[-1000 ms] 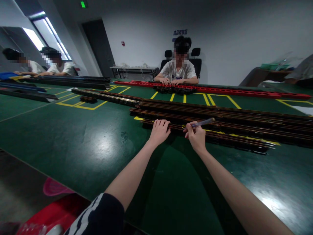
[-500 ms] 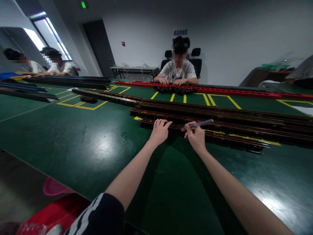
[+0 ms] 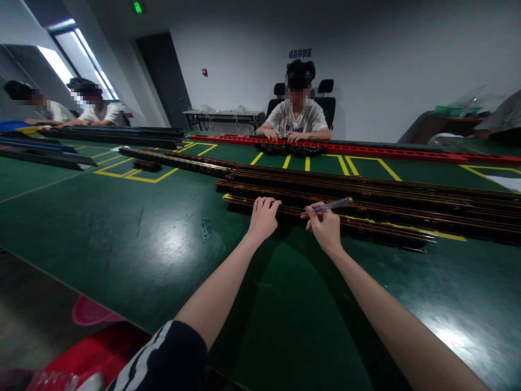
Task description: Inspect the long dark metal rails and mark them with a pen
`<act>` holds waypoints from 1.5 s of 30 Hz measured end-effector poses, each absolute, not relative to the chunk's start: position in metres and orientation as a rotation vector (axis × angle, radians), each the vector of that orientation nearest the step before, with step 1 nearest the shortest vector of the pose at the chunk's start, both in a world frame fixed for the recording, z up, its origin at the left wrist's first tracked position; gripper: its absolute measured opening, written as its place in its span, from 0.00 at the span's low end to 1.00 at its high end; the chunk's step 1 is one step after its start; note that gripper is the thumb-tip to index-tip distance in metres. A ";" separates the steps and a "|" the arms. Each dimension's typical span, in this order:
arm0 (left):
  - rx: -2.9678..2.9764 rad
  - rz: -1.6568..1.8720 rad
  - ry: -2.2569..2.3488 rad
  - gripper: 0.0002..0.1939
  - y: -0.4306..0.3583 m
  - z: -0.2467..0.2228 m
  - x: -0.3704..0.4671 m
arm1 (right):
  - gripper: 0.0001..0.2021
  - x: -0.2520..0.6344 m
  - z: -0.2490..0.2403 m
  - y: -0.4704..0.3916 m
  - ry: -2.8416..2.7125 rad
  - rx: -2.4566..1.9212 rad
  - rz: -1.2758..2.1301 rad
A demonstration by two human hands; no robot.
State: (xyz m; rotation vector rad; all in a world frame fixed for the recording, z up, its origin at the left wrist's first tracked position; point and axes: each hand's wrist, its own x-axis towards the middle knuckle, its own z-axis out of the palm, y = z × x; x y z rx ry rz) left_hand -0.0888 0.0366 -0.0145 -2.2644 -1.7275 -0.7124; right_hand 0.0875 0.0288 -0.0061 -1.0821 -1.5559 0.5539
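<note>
The nearest dark metal rail, long and thin with coppery edges, lies in front of me on the green table. My left hand is closed over its near side towards the left end, fingers curled onto it. Between the thumb and fingers of my right hand is a slim, translucent pen. Its tip points left and touches or hovers just above the rail; I cannot tell which. Behind this rail lie several similar dark rails side by side.
Yellow tape outlines mark the green tabletop. Opposite, a person works at a long red rail and dark parts. More dark rails lie far left, near two other people. A pink basket stands below the table edge.
The nearest rail has slid a little to the left. My left hand has shifted slightly the same way, while my right hand with the pen stays almost in place.
</note>
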 end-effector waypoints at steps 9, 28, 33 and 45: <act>-2.255 -0.782 -1.745 0.23 0.038 -0.014 -0.089 | 0.23 0.087 -0.003 0.027 -1.544 -1.095 0.583; -2.432 -0.734 -1.633 0.20 0.037 -0.014 -0.088 | 0.23 0.086 -0.002 0.026 -1.535 -1.122 0.540; -2.428 -0.741 -1.634 0.19 0.038 -0.015 -0.089 | 0.23 0.087 -0.003 0.027 -1.468 -1.140 0.497; -2.432 -0.718 -1.639 0.18 0.038 -0.014 -0.090 | 0.22 0.086 -0.004 0.027 -1.470 -1.124 0.527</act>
